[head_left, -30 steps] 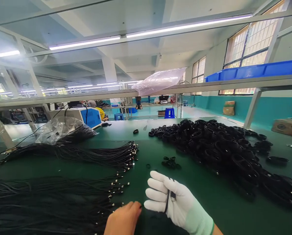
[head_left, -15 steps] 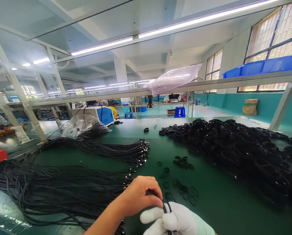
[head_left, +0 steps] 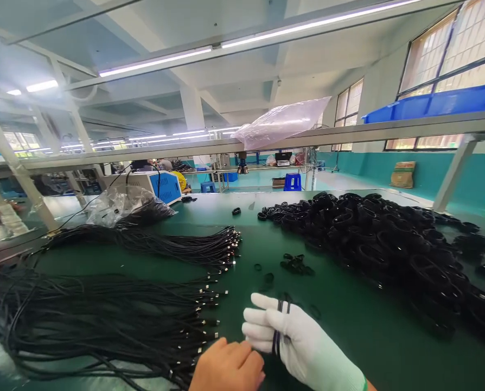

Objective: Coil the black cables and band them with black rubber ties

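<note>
My left hand (head_left: 228, 366), bare, is closed at the bottom centre with its fingers curled; whatever it may hold is hidden. Just right of it, my right hand (head_left: 285, 331) wears a white glove with a pale green cuff. Its fingers stretch out to the left, and thin black bands (head_left: 275, 342) loop around them. Black cables (head_left: 104, 315) with small metal plugs spread over the green table left of my hands, with a second bundle (head_left: 177, 244) behind. A few small black rings (head_left: 297, 264) lie beyond my right hand.
A large heap of black coiled cables (head_left: 372, 233) covers the table's right side. At the back left are a clear plastic bag (head_left: 122, 206) and a blue and white machine (head_left: 163, 185). A raised shelf (head_left: 348, 134) crosses above, bearing a plastic bag (head_left: 285, 124) and a blue tray (head_left: 438, 104).
My left hand has moved down, away from my right hand, and closed. My right hand has risen with its fingers straightened, showing the bands. The view has shifted slightly.
</note>
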A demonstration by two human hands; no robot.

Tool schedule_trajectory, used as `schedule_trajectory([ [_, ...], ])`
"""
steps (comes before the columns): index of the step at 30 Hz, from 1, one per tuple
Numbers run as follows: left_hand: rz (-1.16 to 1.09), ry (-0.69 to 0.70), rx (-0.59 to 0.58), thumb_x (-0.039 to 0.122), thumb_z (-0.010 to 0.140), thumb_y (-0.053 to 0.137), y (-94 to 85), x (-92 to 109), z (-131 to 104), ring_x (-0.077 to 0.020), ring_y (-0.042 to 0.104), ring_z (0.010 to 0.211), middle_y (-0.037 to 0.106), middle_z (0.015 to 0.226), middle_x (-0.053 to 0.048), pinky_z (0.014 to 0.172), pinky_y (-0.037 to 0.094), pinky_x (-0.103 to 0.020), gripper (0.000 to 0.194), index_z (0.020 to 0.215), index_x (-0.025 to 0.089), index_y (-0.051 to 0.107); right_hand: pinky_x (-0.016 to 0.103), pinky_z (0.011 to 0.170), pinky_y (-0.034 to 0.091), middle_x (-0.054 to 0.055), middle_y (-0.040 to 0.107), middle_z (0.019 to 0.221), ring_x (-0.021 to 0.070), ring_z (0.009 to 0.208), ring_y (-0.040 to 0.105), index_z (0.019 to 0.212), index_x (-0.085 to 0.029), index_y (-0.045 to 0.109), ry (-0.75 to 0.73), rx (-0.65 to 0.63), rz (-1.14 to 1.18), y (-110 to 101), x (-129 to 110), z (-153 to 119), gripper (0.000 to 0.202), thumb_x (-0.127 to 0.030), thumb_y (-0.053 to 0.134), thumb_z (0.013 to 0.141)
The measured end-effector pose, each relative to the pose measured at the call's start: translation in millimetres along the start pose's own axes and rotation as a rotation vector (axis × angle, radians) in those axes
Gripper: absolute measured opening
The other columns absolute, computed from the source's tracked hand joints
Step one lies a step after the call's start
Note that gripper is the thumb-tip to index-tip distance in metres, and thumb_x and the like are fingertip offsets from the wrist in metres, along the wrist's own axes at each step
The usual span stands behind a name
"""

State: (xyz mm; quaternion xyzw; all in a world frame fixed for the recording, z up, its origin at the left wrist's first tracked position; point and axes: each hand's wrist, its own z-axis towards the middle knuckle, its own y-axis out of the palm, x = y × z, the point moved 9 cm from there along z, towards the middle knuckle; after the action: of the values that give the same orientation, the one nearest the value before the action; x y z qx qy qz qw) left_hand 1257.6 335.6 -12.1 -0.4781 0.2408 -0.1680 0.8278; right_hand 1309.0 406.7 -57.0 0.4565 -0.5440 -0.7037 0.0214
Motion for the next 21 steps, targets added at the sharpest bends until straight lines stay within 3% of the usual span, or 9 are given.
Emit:
schedule_trajectory([
  [2,-0.153,-0.079,-0.038,0.027,0.078,0.062,-16.9,-14,13,-0.0164,0.058,0.053,0.065,0.061,0.0,0.051,0.035,-0.028,0.014,0.066,0.02,0.062,0.036,0.074,0.043,0.011,0.065,0.085,0.019,0.074,0.063,0.102,-0.006,0.06,0.145,-0.17,-0.067,16,21,-6,0.039,-0.029,0.073,0.073],
  [4,-0.478,-0.248,-0.154,0.029,0.072,0.072,-19.7,-40,23,-0.0157,0.058,0.062,0.065,0.065,0.002,0.057,0.038,-0.025,0.012,0.067,0.02,0.066,0.034,0.073,0.041,0.011,0.063,0.079,0.0165,0.069,0.06,0.095,-0.002,0.062,0.281,-0.355,-0.081,35,37,-16,0.039,-0.03,0.074,0.071],
  [7,-0.935,-0.448,-0.317,0.022,0.066,0.074,0.7,-63,27,-0.0129,0.059,0.063,0.065,0.067,0.003,0.057,0.042,-0.019,0.007,0.07,0.018,0.07,0.026,0.065,0.036,0.001,0.053,0.068,0.0078,0.058,0.047,0.086,-0.007,0.058,0.389,-0.454,0.041,53,45,-26,0.033,-0.025,0.077,0.066],
  [11,-0.958,-0.501,-0.352,0.025,0.076,0.061,34.8,-68,25,-0.0142,0.061,0.064,0.069,0.068,0.001,0.055,0.045,-0.019,0.015,0.076,0.013,0.069,0.019,0.051,0.021,-0.008,0.034,0.059,0.0036,0.049,0.028,0.074,-0.014,0.047,0.403,-0.523,0.231,72,40,-26,0.035,-0.015,0.079,0.06],
  [14,-0.786,-0.558,-0.287,0.02,0.086,0.042,46.1,-69,12,-0.0185,0.061,0.073,0.07,0.076,-0.003,0.063,0.045,-0.025,0.027,0.079,0.014,0.068,0.02,0.052,0.025,-0.009,0.032,0.058,0.0049,0.05,0.03,0.077,-0.014,0.05,0.236,-0.444,0.296,65,19,-13,0.032,-0.019,0.079,0.063],
  [17,-0.539,-0.601,-0.252,0.017,0.087,0.037,48.4,-68,-9,-0.0253,0.06,0.077,0.068,0.081,-0.008,0.071,0.042,-0.037,0.03,0.085,0.016,0.067,0.028,0.066,0.039,-0.004,0.05,0.066,0.0093,0.06,0.047,0.092,-0.014,0.059,0.037,-0.19,0.228,34,-6,-1,0.029,-0.022,0.075,0.07],
  [21,-0.076,-0.39,-0.151,0.008,0.084,0.036,41.0,-36,-20,-0.0205,0.061,0.064,0.068,0.074,-0.003,0.065,0.04,-0.033,0.031,0.083,0.021,0.064,0.041,0.087,0.042,0.008,0.067,0.091,0.0207,0.084,0.062,0.102,-0.014,0.061,-0.035,0.065,0.095,3,-15,0,0.043,-0.027,0.08,0.066],
])
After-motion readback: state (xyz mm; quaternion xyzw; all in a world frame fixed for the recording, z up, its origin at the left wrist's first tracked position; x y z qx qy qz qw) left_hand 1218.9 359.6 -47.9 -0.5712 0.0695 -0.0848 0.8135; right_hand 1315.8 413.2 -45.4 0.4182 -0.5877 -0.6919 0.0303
